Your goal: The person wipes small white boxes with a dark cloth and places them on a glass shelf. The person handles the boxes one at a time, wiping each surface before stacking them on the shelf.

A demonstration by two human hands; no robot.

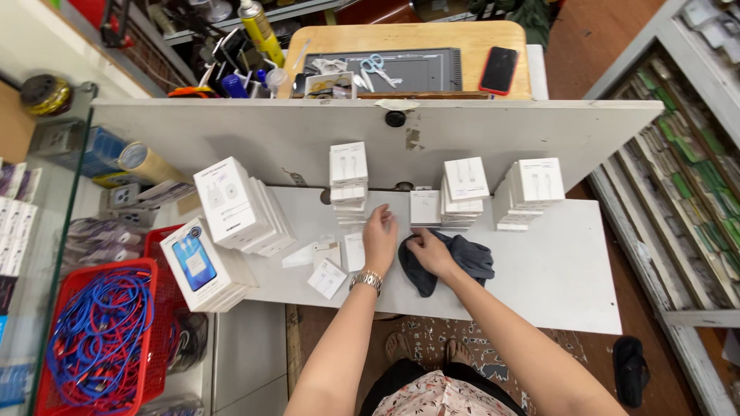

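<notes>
Left hand (pixel 379 235) flat, fingers spread, on the white counter (pixel 555 277), fingertips just short of a small white box (pixel 425 207) lying flat. Right hand (pixel 430 252) rests on a crumpled dark grey cloth (pixel 465 259), fingers curled into it. Stacks of white boxes (pixel 348 181) line the back wall.

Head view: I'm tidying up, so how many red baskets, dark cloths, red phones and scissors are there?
Red baskets: 2
Dark cloth: 1
Red phone: 1
Scissors: 1
Total: 5
</notes>
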